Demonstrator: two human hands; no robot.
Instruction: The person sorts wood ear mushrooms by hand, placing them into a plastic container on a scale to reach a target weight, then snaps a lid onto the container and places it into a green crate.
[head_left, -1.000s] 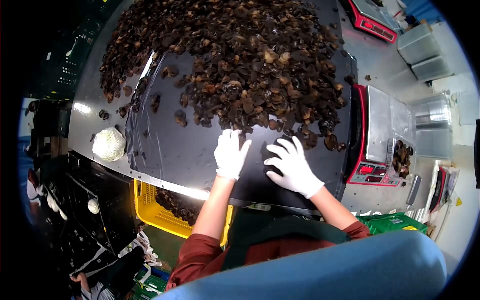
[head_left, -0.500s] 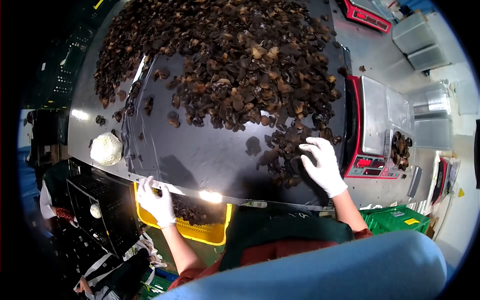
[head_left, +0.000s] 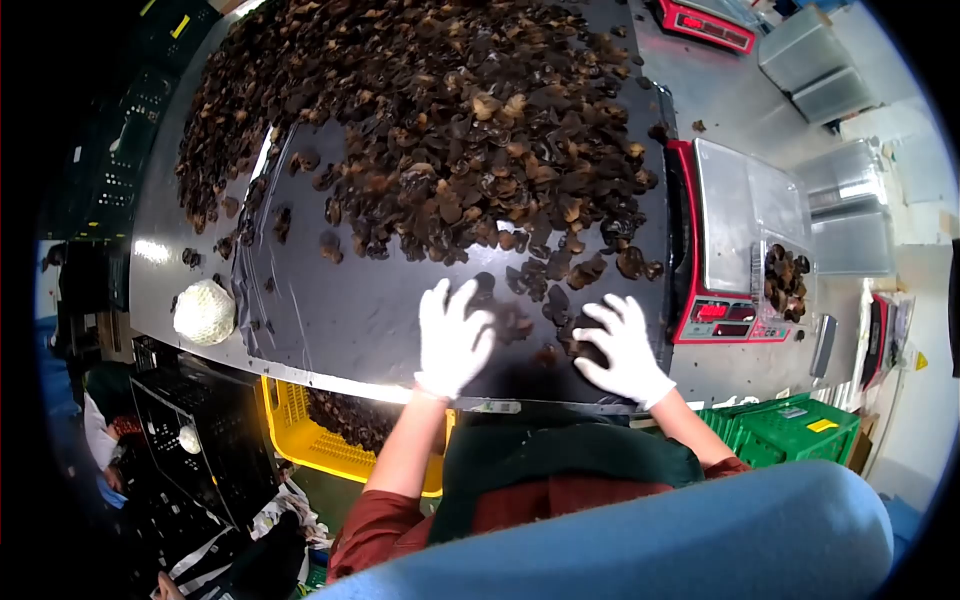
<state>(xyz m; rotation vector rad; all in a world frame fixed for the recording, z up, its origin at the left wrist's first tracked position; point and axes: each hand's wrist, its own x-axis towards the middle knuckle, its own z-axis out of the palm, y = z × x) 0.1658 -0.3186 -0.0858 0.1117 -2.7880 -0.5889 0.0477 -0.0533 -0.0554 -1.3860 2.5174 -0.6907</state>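
A large heap of dark brown wood ear mushrooms (head_left: 470, 130) covers the far part of the table on a black sheet (head_left: 340, 320). My left hand (head_left: 452, 345), in a white glove, is over the sheet's near part with its fingers spread. Right of it, my right hand (head_left: 628, 352), also gloved, has its fingers apart and curved over a few dark mushrooms (head_left: 582, 345). Between the hands some loose mushrooms (head_left: 515, 322) are blurred by motion. Neither hand is closed around anything that I can make out.
A red scale (head_left: 740, 240) stands at the right, with a clear tub of mushrooms (head_left: 786, 283) on its edge. Clear tubs (head_left: 850, 240) are stacked beyond. A white netted ball (head_left: 204, 312) sits at left. Below the table edge are a yellow crate (head_left: 290, 430) and a green crate (head_left: 790, 430).
My left hand has moved right, from above the yellow crate to over the sheet. My right hand has drawn slightly nearer to me, and the small cluster of mushrooms beside it has been spread apart.
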